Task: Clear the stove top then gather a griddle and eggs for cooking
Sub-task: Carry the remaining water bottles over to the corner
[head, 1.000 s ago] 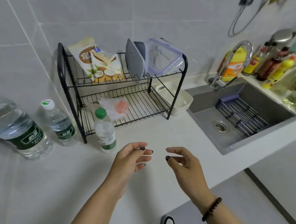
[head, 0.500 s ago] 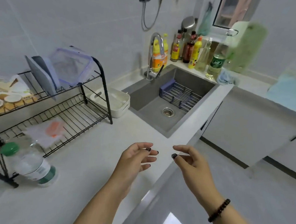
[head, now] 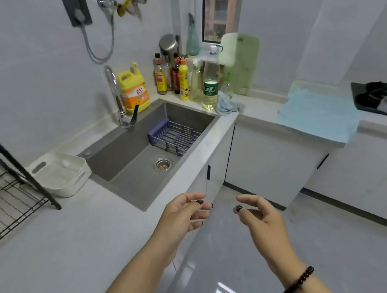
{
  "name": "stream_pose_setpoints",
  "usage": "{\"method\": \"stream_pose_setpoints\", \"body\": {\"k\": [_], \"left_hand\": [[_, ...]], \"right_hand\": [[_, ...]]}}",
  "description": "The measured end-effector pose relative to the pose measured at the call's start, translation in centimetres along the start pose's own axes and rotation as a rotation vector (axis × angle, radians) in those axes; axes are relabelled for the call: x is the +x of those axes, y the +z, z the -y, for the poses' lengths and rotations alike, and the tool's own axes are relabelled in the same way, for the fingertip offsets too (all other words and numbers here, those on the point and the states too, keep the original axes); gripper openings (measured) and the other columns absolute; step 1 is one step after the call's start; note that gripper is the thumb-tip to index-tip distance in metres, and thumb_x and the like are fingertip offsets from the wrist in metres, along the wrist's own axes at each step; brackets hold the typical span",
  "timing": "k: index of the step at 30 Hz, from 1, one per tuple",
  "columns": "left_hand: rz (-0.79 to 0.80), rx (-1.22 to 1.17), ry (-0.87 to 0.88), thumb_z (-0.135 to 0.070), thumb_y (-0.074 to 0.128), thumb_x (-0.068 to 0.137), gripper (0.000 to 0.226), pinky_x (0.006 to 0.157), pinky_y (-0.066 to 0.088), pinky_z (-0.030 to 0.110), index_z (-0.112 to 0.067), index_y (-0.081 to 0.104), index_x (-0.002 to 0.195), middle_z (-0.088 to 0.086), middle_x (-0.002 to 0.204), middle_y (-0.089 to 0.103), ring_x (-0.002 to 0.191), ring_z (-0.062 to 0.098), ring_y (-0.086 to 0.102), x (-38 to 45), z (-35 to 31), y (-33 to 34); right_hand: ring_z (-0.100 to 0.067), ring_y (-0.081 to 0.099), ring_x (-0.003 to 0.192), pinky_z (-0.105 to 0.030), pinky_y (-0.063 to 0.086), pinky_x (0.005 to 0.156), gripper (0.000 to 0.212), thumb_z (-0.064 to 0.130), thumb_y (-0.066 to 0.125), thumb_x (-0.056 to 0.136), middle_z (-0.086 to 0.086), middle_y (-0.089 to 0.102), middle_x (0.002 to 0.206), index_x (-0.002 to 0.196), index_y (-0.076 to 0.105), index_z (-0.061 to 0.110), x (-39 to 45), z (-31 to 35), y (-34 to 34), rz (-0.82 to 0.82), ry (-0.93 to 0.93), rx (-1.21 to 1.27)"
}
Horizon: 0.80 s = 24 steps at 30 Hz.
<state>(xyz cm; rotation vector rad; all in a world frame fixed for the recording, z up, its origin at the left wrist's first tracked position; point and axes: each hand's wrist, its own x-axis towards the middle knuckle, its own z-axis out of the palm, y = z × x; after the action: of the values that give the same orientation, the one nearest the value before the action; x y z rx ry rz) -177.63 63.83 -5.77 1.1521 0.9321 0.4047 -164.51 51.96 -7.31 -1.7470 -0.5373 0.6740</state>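
The black stove top (head: 379, 97) shows at the far right edge, on the counter past the corner, with a dark pan-like shape and a grey object on it, partly cut off. My left hand (head: 180, 215) and my right hand (head: 259, 215) float side by side in front of me over the counter edge and floor, fingers loosely curled, holding nothing. No griddle or eggs can be made out.
A grey sink (head: 142, 147) with a purple rack (head: 174, 136) and a tap (head: 118, 98) lies ahead. Bottles (head: 183, 80) crowd the corner, a blue cloth (head: 314, 110) covers the counter, a white tray (head: 59, 174) and black dish rack (head: 8, 194) sit left.
The view has swung right, from the dish rack and water bottles to the sink, the corner and the stove. Both hands keep the same loose pose in front of me.
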Motion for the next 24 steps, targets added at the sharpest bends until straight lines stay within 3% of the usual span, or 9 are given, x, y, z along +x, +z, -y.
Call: {"method": "stream_pose_setpoints", "body": {"k": [4, 8, 10, 12, 14, 16, 18, 24], "left_hand": [[0.057, 0.000, 0.001, -0.007, 0.050, 0.096, 0.021, 0.076, 0.052, 0.027, -0.014, 0.065, 0.109, 0.001, 0.091, 0.076, 0.085, 0.014, 0.068, 2.3, -0.9, 5.7], [0.130, 0.014, -0.012, -0.007, 0.049, 0.096, 0.020, 0.076, 0.051, 0.027, -0.015, 0.065, 0.106, 0.002, 0.089, 0.076, 0.081, 0.014, 0.067, 4.6, -1.4, 11.1], [0.188, 0.045, -0.011, -0.008, 0.050, 0.096, 0.021, 0.076, 0.050, 0.028, -0.016, 0.065, 0.107, 0.001, 0.090, 0.076, 0.081, 0.013, 0.068, 5.8, -1.5, 13.5], [0.233, 0.058, -0.015, -0.007, 0.050, 0.096, 0.021, 0.076, 0.050, 0.028, -0.015, 0.065, 0.106, 0.001, 0.089, 0.076, 0.081, 0.014, 0.068, 7.1, -1.7, 15.5], [0.275, 0.063, -0.018, -0.007, 0.049, 0.096, 0.020, 0.076, 0.050, 0.028, -0.015, 0.065, 0.106, 0.000, 0.088, 0.076, 0.081, 0.014, 0.068, 8.5, -2.1, 17.6], [0.322, 0.065, -0.028, -0.007, 0.049, 0.096, 0.020, 0.075, 0.050, 0.027, -0.015, 0.065, 0.106, 0.000, 0.088, 0.076, 0.082, 0.015, 0.069, 10.2, -2.3, 19.8], [0.368, 0.068, -0.037, -0.008, 0.050, 0.096, 0.020, 0.075, 0.050, 0.027, -0.015, 0.065, 0.106, 0.002, 0.091, 0.076, 0.083, 0.015, 0.069, 11.8, -2.6, 21.7], [0.475, 0.097, -0.067, -0.007, 0.050, 0.096, 0.020, 0.076, 0.050, 0.027, -0.015, 0.065, 0.106, 0.004, 0.094, 0.076, 0.082, 0.014, 0.069, 18.2, -4.2, 27.6]], "right_hand": [[-0.033, 0.054, 0.071, -0.023, 0.043, 0.057, 0.021, 0.013, 0.063, 0.087, -0.015, 0.071, 0.092, 0.094, 0.067, 0.032, 2.0, -0.3, -5.3, -0.046, 0.014, 0.008], [-0.027, 0.055, 0.074, -0.025, 0.044, 0.060, 0.020, 0.014, 0.064, 0.088, -0.011, 0.071, 0.092, 0.095, 0.067, 0.033, 3.4, -0.9, -10.0, -0.128, 0.032, 0.028], [-0.039, 0.058, 0.080, -0.024, 0.046, 0.060, 0.020, 0.014, 0.064, 0.088, -0.010, 0.071, 0.092, 0.094, 0.067, 0.033, 3.9, -1.2, -11.9, -0.192, 0.042, 0.049], [-0.041, 0.059, 0.093, -0.034, 0.052, 0.065, 0.019, 0.013, 0.064, 0.088, -0.014, 0.071, 0.092, 0.095, 0.067, 0.031, 4.5, -1.5, -13.5, -0.248, 0.048, 0.059], [-0.045, 0.057, 0.089, -0.046, 0.053, 0.074, 0.020, 0.011, 0.064, 0.088, -0.020, 0.070, 0.093, 0.095, 0.067, 0.029, 5.2, -1.6, -15.0, -0.291, 0.061, 0.065], [-0.037, 0.052, 0.071, -0.038, 0.049, 0.062, 0.023, 0.007, 0.061, 0.088, -0.024, 0.068, 0.095, 0.094, 0.067, 0.028, 6.1, -2.0, -16.7, -0.323, 0.080, 0.061], [-0.023, 0.051, 0.072, -0.030, 0.040, 0.059, 0.027, 0.005, 0.059, 0.087, -0.025, 0.068, 0.095, 0.093, 0.067, 0.030, 7.3, -2.4, -18.2, -0.351, 0.108, 0.058], [-0.031, 0.056, 0.074, -0.027, 0.043, 0.060, 0.026, 0.007, 0.060, 0.087, -0.014, 0.072, 0.094, 0.095, 0.066, 0.031, 12.7, -3.1, -22.5, -0.445, 0.159, 0.036]]}}
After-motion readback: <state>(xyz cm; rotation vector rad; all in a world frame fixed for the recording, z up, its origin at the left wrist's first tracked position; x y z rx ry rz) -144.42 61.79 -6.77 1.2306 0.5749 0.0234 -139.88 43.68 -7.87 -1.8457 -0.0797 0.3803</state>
